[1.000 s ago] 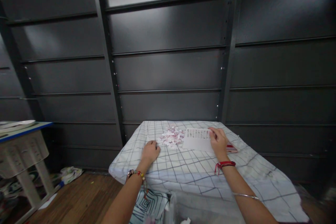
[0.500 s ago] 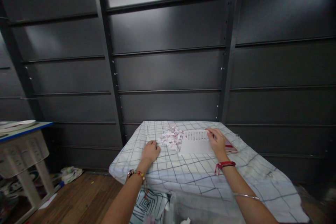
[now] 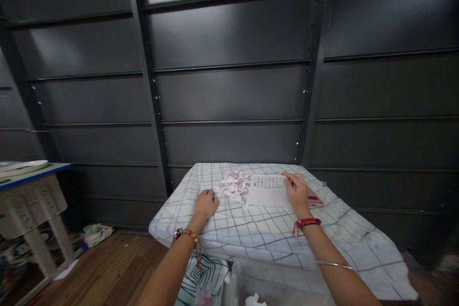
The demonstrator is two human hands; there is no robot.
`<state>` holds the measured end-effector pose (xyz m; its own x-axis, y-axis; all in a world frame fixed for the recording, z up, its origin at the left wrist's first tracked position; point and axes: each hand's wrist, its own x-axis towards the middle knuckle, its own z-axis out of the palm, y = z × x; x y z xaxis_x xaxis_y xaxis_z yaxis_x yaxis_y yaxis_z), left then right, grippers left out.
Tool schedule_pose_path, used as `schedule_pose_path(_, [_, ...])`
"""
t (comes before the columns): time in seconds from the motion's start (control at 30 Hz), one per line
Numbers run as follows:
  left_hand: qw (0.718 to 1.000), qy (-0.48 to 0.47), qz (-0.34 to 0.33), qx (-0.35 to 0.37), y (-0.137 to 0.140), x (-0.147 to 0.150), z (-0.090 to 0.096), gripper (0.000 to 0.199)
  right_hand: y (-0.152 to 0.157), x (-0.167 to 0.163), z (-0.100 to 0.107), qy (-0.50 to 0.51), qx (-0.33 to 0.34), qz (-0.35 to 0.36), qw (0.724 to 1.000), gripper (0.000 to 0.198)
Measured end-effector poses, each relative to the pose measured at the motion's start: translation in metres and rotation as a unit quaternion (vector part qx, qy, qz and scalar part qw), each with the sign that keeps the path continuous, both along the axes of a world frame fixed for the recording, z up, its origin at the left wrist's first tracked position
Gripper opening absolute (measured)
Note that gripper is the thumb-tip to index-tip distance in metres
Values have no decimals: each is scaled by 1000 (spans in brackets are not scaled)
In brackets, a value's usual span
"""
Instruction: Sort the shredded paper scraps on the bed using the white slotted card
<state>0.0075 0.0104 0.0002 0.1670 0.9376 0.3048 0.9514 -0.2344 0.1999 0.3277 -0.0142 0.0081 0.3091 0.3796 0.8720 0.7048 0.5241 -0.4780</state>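
Observation:
My left hand (image 3: 205, 203) rests palm down on the checked tablecloth (image 3: 229, 224), its fingers lying loosely on the cloth. Just beyond its fingertips is a loose pile of white and pinkish paper scraps (image 3: 234, 186). Thumb and fingers of my right hand (image 3: 297, 193) pinch the upper right part of a white sheet (image 3: 267, 197) with a row of slots along its far edge. The sheet's left side borders the scraps. Partly hidden behind my right hand lies a flat pinkish-red item (image 3: 315, 200), whose kind I cannot make out.
Below the table's front edge stands a clear plastic bin (image 3: 283, 272) with white paper pieces (image 3: 254, 300) in it. Beside it is a patterned cloth (image 3: 199, 275). A blue-edged desk (image 3: 36, 172) stands at left. Dark metal shelving (image 3: 229, 95) rises behind the table.
The whole view has shifted slightly, showing a little more of the bin. The white sheet seems to lie slightly flatter under my right hand. My left hand stays in place.

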Motion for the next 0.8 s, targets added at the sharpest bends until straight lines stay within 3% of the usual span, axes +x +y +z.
schedule_pose_path(0.37, [1000,0,1,-1,-3,1,3,34,1,3,-2,-2,-2,-18,1000,27])
schedule_pose_path(0.63, [1000,2,-1,-2,-3,0,3,35,0,9,-3,28,10,-84,996,28])
schedule_pose_path(0.8, [1000,-1,-2,0,-2,1,2,35,-2,6,-1,15,8,-40,999,28])
